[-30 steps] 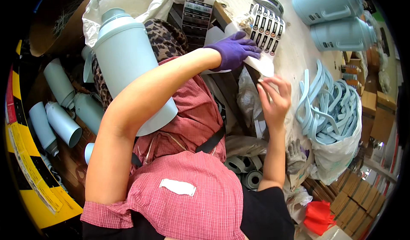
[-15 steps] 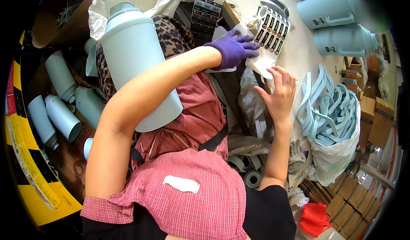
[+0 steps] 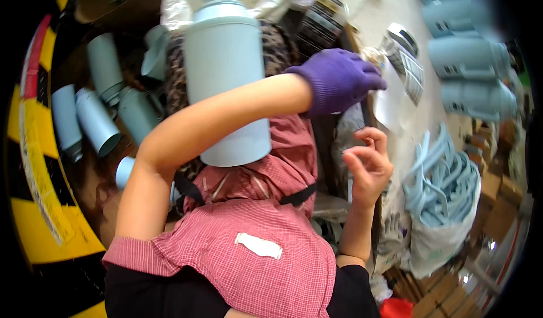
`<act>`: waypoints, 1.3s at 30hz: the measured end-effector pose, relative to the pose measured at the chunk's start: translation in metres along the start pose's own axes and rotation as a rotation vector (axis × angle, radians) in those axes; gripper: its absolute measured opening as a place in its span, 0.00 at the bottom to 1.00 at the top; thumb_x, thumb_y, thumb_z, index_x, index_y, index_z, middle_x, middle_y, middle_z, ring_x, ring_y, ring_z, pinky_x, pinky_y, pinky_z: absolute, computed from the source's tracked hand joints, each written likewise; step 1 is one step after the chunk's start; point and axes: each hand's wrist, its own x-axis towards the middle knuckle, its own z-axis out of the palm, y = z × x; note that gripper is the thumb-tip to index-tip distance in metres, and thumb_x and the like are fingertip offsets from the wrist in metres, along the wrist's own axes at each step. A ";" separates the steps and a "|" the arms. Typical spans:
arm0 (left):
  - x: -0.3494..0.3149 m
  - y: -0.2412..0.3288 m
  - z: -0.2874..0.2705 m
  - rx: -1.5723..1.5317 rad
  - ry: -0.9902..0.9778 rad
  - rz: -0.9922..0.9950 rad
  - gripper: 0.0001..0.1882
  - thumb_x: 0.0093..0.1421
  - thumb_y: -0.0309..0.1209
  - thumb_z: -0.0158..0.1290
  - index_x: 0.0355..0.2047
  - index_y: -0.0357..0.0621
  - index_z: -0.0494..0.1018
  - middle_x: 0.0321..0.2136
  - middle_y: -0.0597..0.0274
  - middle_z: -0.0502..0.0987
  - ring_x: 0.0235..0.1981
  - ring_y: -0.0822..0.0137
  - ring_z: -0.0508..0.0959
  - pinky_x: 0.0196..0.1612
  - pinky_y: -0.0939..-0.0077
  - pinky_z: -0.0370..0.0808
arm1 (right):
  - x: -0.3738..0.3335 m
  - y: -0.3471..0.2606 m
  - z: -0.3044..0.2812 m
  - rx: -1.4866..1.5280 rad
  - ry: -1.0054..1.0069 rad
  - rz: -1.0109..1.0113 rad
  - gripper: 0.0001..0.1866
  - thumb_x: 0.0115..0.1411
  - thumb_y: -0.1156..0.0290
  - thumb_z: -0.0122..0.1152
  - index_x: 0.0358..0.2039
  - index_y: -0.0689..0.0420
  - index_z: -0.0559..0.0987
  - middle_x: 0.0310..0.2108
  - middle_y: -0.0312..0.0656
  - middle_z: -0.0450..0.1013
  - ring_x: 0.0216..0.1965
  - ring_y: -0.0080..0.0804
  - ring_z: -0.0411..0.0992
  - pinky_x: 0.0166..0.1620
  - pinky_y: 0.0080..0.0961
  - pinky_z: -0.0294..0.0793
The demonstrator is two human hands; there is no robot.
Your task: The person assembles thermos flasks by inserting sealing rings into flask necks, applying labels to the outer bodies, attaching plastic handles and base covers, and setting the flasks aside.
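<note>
A large light-blue bottle body (image 3: 226,57) with a narrower neck lies across my lap, its neck pointing away from me. My left forearm crosses over it. In a purple glove, my left hand (image 3: 345,81) has its fingers stretched to the right beside a white backing sheet (image 3: 388,106); their undersides are hidden. Dark printed labels (image 3: 408,72) lie on the table just beyond. My bare right hand (image 3: 369,165) is raised nearer to me, thumb and forefinger brought together in a pinch. Whatever is between those fingertips is too small and blurred to name.
Light-blue jugs with handles (image 3: 472,57) line the table's far right. A white bag (image 3: 438,247) full of loose blue handles (image 3: 441,188) stands at right. Several blue-green bottle bodies (image 3: 96,120) lie at left, inside a yellow-black striped edge (image 3: 42,222).
The whole view has shifted. My left hand has come up from the label sheet, its fingers less spread. My right hand has drawn nearer to me and closed from loosely apart into a pinch.
</note>
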 end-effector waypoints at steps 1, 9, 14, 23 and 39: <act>-0.021 0.003 -0.029 -0.093 0.155 -0.109 0.19 0.65 0.33 0.57 0.57 0.55 0.77 0.49 0.64 0.81 0.46 0.57 0.82 0.51 0.64 0.77 | 0.012 0.003 0.015 0.175 0.021 0.041 0.05 0.52 0.76 0.77 0.28 0.61 0.86 0.51 0.43 0.73 0.54 0.33 0.68 0.61 0.36 0.65; -0.183 0.022 -0.125 -0.930 0.640 -0.908 0.25 0.78 0.46 0.38 0.53 0.39 0.77 0.37 0.66 0.81 0.19 0.87 0.60 0.24 0.90 0.57 | 0.099 0.012 0.149 0.868 -0.209 0.220 0.03 0.61 0.78 0.72 0.35 0.63 0.86 0.57 0.41 0.69 0.59 0.28 0.66 0.61 0.28 0.64; -0.178 -0.002 -0.132 -0.917 0.626 -0.907 0.23 0.77 0.47 0.43 0.50 0.39 0.77 0.35 0.68 0.81 0.21 0.85 0.62 0.26 0.88 0.61 | 0.121 0.010 0.185 0.784 -0.200 0.240 0.04 0.60 0.76 0.74 0.35 0.61 0.88 0.57 0.39 0.70 0.60 0.29 0.66 0.61 0.28 0.64; -0.174 -0.015 -0.134 -0.539 0.597 -1.039 0.12 0.68 0.36 0.60 0.31 0.41 0.78 0.22 0.69 0.76 0.25 0.76 0.73 0.31 0.77 0.72 | 0.131 0.015 0.205 0.467 -0.114 0.196 0.06 0.56 0.73 0.78 0.32 0.60 0.89 0.55 0.38 0.72 0.60 0.33 0.66 0.64 0.34 0.61; -0.161 -0.032 -0.137 0.250 0.359 -1.160 0.18 0.63 0.49 0.56 0.28 0.47 0.79 0.28 0.52 0.82 0.30 0.47 0.83 0.34 0.54 0.78 | 0.155 0.016 0.220 -0.038 -0.078 -0.048 0.09 0.53 0.69 0.78 0.26 0.59 0.85 0.45 0.39 0.73 0.54 0.39 0.68 0.59 0.37 0.64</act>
